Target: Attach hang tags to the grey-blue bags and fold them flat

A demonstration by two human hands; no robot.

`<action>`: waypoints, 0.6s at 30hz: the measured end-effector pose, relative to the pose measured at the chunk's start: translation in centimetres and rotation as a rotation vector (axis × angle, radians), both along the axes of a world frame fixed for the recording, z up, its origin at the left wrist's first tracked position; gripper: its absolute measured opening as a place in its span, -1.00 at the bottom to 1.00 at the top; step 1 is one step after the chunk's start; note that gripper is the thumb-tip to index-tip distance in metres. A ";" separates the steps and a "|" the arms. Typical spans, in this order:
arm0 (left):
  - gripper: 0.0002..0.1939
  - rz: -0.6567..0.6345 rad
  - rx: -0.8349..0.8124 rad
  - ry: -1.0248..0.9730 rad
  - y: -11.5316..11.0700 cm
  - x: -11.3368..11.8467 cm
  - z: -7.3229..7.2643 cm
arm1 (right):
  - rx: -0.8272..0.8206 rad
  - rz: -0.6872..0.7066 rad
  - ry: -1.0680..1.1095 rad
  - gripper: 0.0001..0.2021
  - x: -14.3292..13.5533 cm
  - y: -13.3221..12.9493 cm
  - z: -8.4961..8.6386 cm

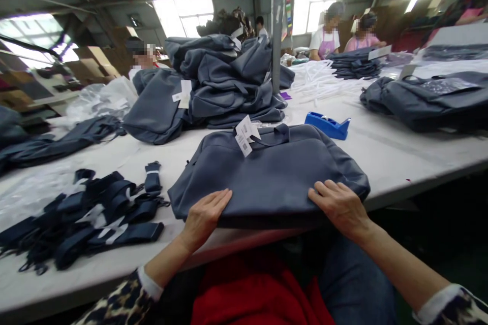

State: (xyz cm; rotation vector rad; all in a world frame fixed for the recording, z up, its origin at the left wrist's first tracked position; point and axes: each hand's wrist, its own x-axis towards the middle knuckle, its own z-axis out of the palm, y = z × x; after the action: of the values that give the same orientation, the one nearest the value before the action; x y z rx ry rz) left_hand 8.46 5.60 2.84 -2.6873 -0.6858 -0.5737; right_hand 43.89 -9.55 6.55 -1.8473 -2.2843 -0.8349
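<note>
A dark blue-grey bag [274, 177] lies flat in front of me at the table's near edge, its short handle [282, 134] and white paper tags [246, 134] on the far side. My left hand [208, 213] grips the bag's near edge left of the middle, fingers together on top. Further right, my right hand [339, 205] holds the same edge with its fingers bent over the fabric. Both thumbs are hidden. Just beyond the bag's far right corner stands a blue tape dispenser [328, 125].
Rolled navy straps [114, 198] with white bands lie at left beside clear plastic [34, 193]. Behind the bag rises a pile of similar bags [224, 76] against a metal post [276, 35]. More bags [427, 101] lie at right. Several people work across the white table [400, 157].
</note>
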 end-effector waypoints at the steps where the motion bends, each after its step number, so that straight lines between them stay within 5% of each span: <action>1: -0.50 -0.011 0.010 -0.016 -0.3 -0.4 -0.7 | 0.023 0.007 0.012 -0.88 -0.2 -0.8 -1.0; 7: -0.40 -0.055 0.023 -0.056 -1.6 -1.5 -3.4 | 0.098 -0.047 0.108 -0.73 -2.3 -4.9 -6.3; 14: -0.33 -0.053 -0.042 0.057 -1.8 -2.0 -3.7 | 0.075 -0.078 0.201 -0.54 -3.2 -5.4 -8.2; 18: -0.11 -0.029 -0.011 0.142 -2.4 -1.5 -3.3 | 0.113 -0.157 0.151 -0.56 -3.7 -5.3 -9.5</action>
State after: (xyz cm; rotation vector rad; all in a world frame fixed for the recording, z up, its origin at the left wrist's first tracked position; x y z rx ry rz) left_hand 6.99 3.23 -0.43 -2.7202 -0.6132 -0.3824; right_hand 40.23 -14.82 -2.92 -1.9855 -1.9832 -0.7960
